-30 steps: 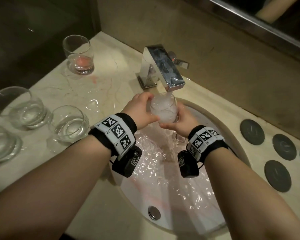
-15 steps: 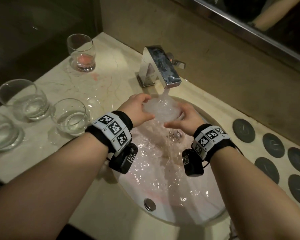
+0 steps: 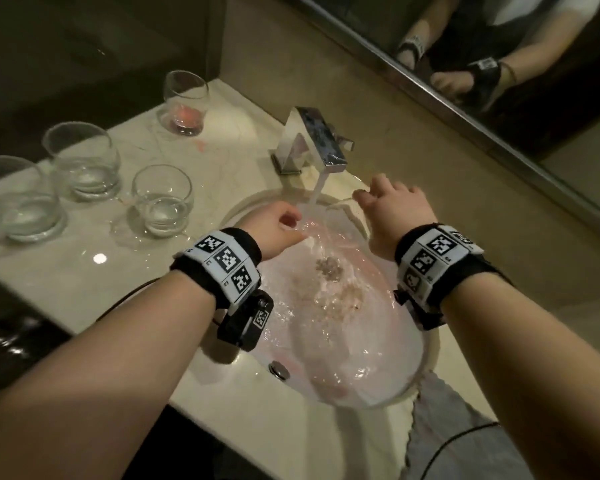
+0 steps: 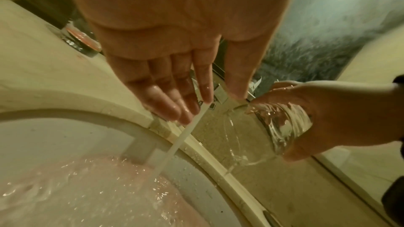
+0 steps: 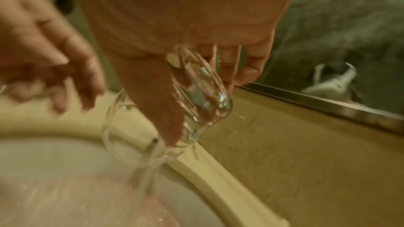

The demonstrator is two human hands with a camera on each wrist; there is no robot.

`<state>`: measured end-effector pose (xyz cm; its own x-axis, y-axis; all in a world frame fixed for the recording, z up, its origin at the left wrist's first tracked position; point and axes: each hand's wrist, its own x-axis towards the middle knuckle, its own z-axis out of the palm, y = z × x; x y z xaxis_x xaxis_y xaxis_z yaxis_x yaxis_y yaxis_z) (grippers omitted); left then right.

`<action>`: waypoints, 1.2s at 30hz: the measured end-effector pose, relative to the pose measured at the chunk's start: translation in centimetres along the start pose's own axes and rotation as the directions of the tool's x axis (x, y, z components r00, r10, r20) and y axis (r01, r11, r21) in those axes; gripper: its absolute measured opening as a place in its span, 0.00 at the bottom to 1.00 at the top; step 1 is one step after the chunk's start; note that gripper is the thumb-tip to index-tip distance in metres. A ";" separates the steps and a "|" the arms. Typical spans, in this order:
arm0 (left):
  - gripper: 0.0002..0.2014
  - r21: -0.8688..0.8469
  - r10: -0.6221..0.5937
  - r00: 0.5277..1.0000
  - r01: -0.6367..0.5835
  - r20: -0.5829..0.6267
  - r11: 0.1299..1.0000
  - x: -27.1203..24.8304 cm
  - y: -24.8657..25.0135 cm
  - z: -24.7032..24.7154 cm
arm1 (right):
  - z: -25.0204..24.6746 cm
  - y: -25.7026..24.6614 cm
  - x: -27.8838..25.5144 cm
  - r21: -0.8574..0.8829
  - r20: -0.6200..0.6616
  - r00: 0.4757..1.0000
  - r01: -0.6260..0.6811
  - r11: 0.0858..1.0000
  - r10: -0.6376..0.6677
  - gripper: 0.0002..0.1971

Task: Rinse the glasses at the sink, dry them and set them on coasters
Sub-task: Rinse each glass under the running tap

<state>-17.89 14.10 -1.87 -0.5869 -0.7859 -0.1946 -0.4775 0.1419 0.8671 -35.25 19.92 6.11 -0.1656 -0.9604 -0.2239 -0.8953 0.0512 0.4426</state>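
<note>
My right hand point(image 3: 388, 206) grips a clear tumbler point(image 4: 282, 123) just right of the running stream, over the back of the sink point(image 3: 253, 362). The tumbler point(image 5: 201, 92) is tipped mouth-down and water runs out of it into the basin; in the head view only its rim point(image 3: 340, 206) shows. My left hand point(image 3: 288, 223) is open and wet, its fingers point(image 4: 174, 99) straight beside the stream, holding nothing. Pink-tinted water swirls in the basin. The chrome tap point(image 3: 312, 143) is running.
On the marble counter to the left stand a glass with red residue point(image 3: 186, 105) and three clear glasses point(image 3: 84, 161) point(image 3: 161, 199) point(image 3: 14, 199) holding a little water. A grey cloth point(image 3: 447, 417) hangs at the counter's near right. A mirror point(image 3: 499, 64) runs behind.
Both hands held the glass under the tap. My left hand has let go, and my right hand has carried the glass right of the stream and tipped it.
</note>
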 end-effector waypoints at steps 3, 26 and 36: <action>0.17 -0.136 0.015 1.000 -0.018 -0.023 0.991 -2.4 0.3 -1.0 | -0.8 -1.3 -1.2 0.387 0.001 0.996 -0.087 0.918 0.094 0.38; 0.05 0.276 -0.037 0.984 0.085 -0.172 0.957 -17.2 -9.9 -16.3 | -2.7 -22.6 -8.5 0.942 0.103 0.717 -0.293 0.165 0.689 0.29; 0.02 0.394 -0.062 0.984 0.123 -0.164 0.911 -15.9 -11.8 -16.2 | -1.9 -22.5 -7.7 0.942 0.273 0.569 -0.322 -0.095 0.776 0.23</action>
<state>7.70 15.19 -1.60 -0.4408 -0.8812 -0.1706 -0.7651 0.2695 0.5848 -13.08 25.69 -0.49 -0.9015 -0.4323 -0.0209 -0.2516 0.5626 -0.7875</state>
